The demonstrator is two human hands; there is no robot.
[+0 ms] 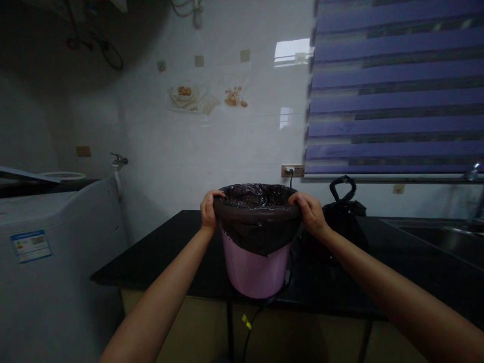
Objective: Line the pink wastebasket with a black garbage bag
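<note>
A pink trash can [257, 269] is in front of me at the dark countertop, lined with a black garbage bag [260, 237] folded down over its rim. My left hand [210, 209] grips the rim on the left, fingers curled over the edge. On the opposite side, my right hand [310, 210] is closed on the rim, with its fingertips inside the edge. Both hands press the liner against the can. Just right of the can, a tied black garbage bag [344, 224] with a looped knot stands on the counter, partly hidden by my right forearm.
A white washing machine [45, 282] stands at the left, below a wall tap [119, 159]. The black countertop [166, 252] runs to a metal sink [446, 242] at the right. A power cord [251, 327] hangs over the front edge. Behind are a wall socket [293, 171] and purple blinds [393, 101].
</note>
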